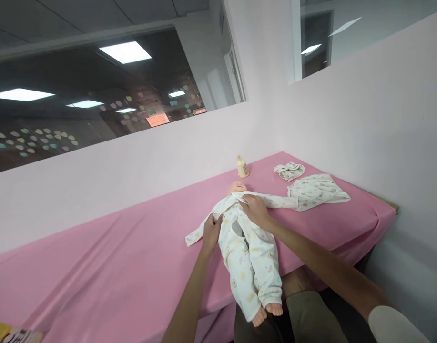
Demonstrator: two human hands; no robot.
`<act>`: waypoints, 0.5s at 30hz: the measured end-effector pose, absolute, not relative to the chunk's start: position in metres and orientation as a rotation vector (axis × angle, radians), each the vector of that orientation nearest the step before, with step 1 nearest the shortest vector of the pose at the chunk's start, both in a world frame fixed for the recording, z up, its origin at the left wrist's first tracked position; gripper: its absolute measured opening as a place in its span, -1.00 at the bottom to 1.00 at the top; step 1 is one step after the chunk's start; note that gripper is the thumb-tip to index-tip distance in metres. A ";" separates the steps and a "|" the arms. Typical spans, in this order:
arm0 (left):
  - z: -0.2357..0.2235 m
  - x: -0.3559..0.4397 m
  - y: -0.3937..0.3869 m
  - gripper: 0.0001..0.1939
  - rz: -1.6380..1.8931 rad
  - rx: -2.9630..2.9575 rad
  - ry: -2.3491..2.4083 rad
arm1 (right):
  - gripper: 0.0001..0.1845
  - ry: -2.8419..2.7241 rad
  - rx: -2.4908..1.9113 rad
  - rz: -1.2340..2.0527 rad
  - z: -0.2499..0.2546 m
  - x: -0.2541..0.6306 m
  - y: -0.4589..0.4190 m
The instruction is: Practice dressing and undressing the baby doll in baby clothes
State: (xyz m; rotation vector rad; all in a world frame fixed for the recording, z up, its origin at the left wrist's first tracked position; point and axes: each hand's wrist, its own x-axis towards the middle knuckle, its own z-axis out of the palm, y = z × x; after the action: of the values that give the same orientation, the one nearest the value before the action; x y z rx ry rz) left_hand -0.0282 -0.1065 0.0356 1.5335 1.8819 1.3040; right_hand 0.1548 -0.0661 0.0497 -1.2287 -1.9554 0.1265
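A baby doll (237, 186) lies on its back with its head away from me and its bare feet over the near table edge. It wears a white patterned baby top (228, 203) with long sleeves spread to both sides, and white printed baby pants (239, 262) with an opening at the crotch. My left hand (211, 231) is closed at the top's lower left side, fingertips pinching cloth near the waist. Across the doll's chest, my right hand (256, 209) is closed on the front of the top, its fingertips partly hidden by cloth.
The table has a pink cloth (132, 257) over it. A cream pump bottle (242, 167) stands beyond the doll's head. Folded white printed garments (318, 191) and a small patterned cloth piece (289, 171) lie at right. A yellow packet (11, 332) shows at lower left. Walls border the table.
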 end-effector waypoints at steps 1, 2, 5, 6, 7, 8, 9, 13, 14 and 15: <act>0.038 -0.026 -0.108 -0.70 1.305 1.605 1.911 | -0.73 -1.938 -1.202 0.117 0.051 0.153 -0.070; 0.039 -0.025 -0.111 -0.73 1.313 1.664 1.933 | -0.70 -1.939 -1.150 0.094 0.051 0.152 -0.074; 0.034 -0.027 -0.131 -0.70 1.332 1.843 1.976 | -0.73 -2.002 -0.947 -0.006 0.042 0.164 -0.086; 0.029 -0.029 -0.140 -0.67 1.312 1.901 1.981 | -0.76 -2.028 -0.912 -0.038 0.036 0.172 -0.089; 0.023 -0.033 -0.148 -0.65 1.279 1.939 1.988 | -0.80 -2.047 -0.904 -0.063 0.029 0.181 -0.091; 0.018 -0.036 -0.156 -0.63 1.232 1.942 2.001 | -0.83 -2.053 -0.922 -0.078 0.021 0.192 -0.092; 0.012 -0.039 -0.163 -0.61 1.171 1.929 2.017 | -0.84 -2.043 -0.961 -0.080 0.014 0.202 -0.092; 0.003 -0.042 -0.169 -0.57 1.017 1.854 2.020 | -0.85 -1.949 -1.143 0.094 -0.010 0.228 -0.088; 0.004 -0.041 -0.167 -0.61 1.034 1.863 1.989 | -0.89 -1.933 -1.198 0.178 -0.014 0.229 -0.088; 0.006 -0.039 -0.164 -0.67 1.065 1.886 1.952 | -0.95 -1.923 -1.252 0.264 -0.017 0.229 -0.087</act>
State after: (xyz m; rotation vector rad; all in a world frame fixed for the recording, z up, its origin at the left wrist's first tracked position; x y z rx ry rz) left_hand -0.0393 -0.1638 0.0058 1.8859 1.9524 1.0655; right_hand 0.2288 -0.0873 -0.0169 -1.2524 -1.9230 0.2638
